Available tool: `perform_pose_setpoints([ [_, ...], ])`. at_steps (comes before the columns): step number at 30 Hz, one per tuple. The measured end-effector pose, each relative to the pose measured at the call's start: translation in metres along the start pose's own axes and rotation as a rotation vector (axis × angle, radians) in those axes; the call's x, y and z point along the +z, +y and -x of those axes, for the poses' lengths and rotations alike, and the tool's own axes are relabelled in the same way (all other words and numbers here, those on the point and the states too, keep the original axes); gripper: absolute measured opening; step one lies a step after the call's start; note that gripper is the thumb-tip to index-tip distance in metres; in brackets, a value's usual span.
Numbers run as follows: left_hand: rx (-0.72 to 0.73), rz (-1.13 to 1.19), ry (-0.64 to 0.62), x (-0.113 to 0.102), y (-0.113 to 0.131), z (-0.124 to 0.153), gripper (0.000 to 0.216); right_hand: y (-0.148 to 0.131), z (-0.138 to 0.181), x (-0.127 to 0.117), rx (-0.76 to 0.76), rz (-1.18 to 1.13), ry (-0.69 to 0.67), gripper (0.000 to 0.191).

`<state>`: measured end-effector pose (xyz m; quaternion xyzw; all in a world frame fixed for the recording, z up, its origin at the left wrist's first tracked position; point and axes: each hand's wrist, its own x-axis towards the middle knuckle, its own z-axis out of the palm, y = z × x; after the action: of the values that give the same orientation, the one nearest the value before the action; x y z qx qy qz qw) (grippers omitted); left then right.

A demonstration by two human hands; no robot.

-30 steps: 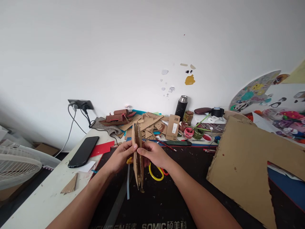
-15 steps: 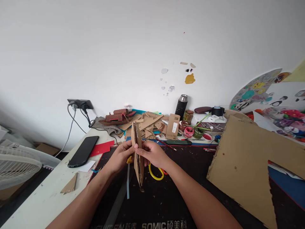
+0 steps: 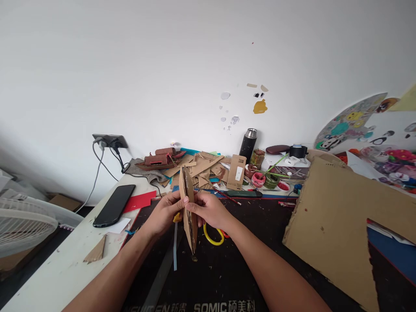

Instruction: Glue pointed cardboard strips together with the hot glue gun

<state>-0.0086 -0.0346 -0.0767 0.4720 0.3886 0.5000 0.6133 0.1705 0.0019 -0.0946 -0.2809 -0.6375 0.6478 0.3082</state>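
Note:
Between my two hands a layered, boat-shaped piece of cardboard (image 3: 190, 229) stands on edge over the dark mat, pointed at its near end. My left hand (image 3: 169, 211) grips its left face, thumb pressed on the edge where the layers meet. From the other side my right hand (image 3: 209, 209) pinches it, its thumb close to the left one. Both hands' other fingers are partly hidden. Yellow-handled scissors (image 3: 214, 241) lie under and beside my right hand. Below my left hand, a thin light-blue strip (image 3: 175, 251) lies near a small yellow object (image 3: 177, 217).
A large cut cardboard sheet (image 3: 328, 225) covers the right side. Cardboard scraps (image 3: 201, 169), a model boat (image 3: 160, 159), a black thermos (image 3: 248, 145) and paint jars (image 3: 258, 179) line the wall. To the left are a phone (image 3: 113, 206), red paper (image 3: 139, 201) and a fan (image 3: 26, 223).

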Motion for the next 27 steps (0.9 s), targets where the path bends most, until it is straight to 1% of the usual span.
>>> perform_pose_setpoints([
  [6,0.002,-0.042,0.017,0.000,0.000,0.000,0.046,-0.002,0.000,0.001,0.012,-0.001,0.020,0.055],
  [9,-0.012,-0.044,0.006,-0.002,0.000,0.001,0.045,-0.002,-0.001,0.001,0.026,-0.006,0.022,0.057],
  [13,-0.028,0.000,-0.026,-0.009,0.002,0.001,0.047,0.004,-0.001,0.004,0.035,-0.017,-0.028,0.056],
  [18,-0.083,0.050,-0.014,-0.012,0.007,0.000,0.053,0.008,-0.001,0.009,0.061,-0.023,-0.077,0.054],
  [22,-0.102,-0.029,0.008,-0.013,0.007,0.000,0.047,0.006,0.000,0.010,0.082,-0.009,-0.088,0.055],
  [27,-0.074,-0.097,0.018,-0.013,0.007,-0.001,0.041,0.010,-0.001,0.009,0.093,-0.015,-0.095,0.060],
])
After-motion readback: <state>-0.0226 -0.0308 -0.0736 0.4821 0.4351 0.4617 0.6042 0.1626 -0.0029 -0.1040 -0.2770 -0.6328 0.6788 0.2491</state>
